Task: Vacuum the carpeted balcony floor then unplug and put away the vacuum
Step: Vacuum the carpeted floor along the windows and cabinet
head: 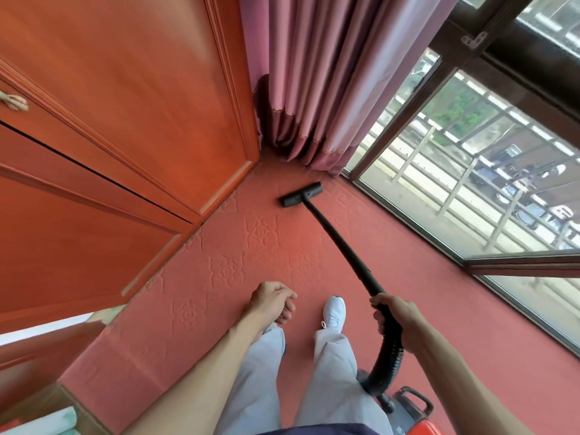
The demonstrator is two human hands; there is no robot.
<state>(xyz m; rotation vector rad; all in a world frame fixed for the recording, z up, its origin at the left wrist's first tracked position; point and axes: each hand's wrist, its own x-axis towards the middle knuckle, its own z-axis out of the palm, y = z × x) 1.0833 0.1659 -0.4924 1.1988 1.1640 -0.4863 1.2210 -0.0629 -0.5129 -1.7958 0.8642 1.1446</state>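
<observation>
Nearest, bottom right: red canister vacuum body with a black carry handle [408, 409], sitting on the red embossed carpet [194, 296] just behind the person's right leg. Ribbed black flexible hose [387, 359] curves up from it to the right hand [397, 318]. Right hand's fingers are wrapped round the hose end where it joins the wand, firm grip. Left hand [273, 301] hangs free over the carpet, fingers loosely curled, holding nothing. Pale grey trouser legs [332, 372] below, one white sneaker [334, 312] planted forward on the carpet between the two hands.

Straight black vacuum wand [339, 243] runs from the right hand out and away, tilted down to the flat black floor nozzle [301, 194]. Nozzle lies flat on the carpet near the far corner, just short of the pink pleated curtain [314, 89]. Orange-red wooden panelled cabinet doors [125, 120] line the left side. Dark-framed glass windows [455, 196] line the right, with a railing outside.
</observation>
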